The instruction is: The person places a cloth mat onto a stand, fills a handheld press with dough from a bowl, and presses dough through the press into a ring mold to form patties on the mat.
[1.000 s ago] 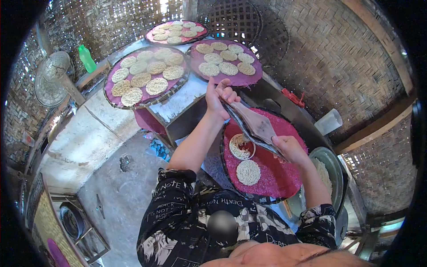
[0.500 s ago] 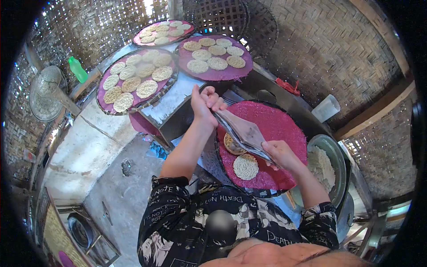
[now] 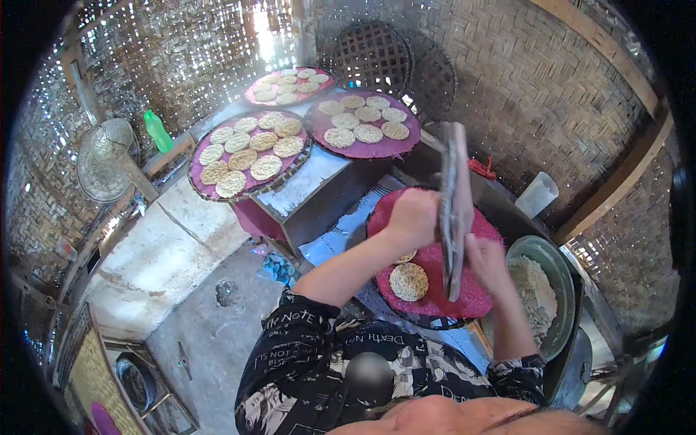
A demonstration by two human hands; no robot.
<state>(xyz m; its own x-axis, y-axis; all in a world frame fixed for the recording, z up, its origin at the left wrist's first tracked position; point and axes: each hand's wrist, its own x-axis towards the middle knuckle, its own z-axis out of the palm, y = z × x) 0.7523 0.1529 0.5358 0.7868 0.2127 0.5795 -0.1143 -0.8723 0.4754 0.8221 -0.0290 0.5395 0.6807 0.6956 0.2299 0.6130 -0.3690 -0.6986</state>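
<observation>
Above a round tray with pink cloth (image 3: 478,297), my left hand (image 3: 415,216) grips the left side of a stack of flat greyish sheets (image 3: 454,210). The stack stands nearly on edge, its thin side towards me. My right hand (image 3: 484,257) is against the stack's right side, with its fingers partly hidden behind it. On the pink cloth lies a round pale noodle-like disc (image 3: 409,282). Just behind the disc, a small part of a ring (image 3: 406,256) shows, mostly covered by my left forearm.
Three round trays hold many pale discs: a left tray (image 3: 273,183), a middle tray (image 3: 348,148) and a far tray (image 3: 254,93). A green basin (image 3: 562,319) with pale dough-like material stands at right, near a white cup (image 3: 537,196). A green bottle (image 3: 157,132) is at left.
The stack has swung from a slant to nearly upright. My left hand has moved right and down, over the pink tray, and its fingers have closed on the stack. The view has shifted a little.
</observation>
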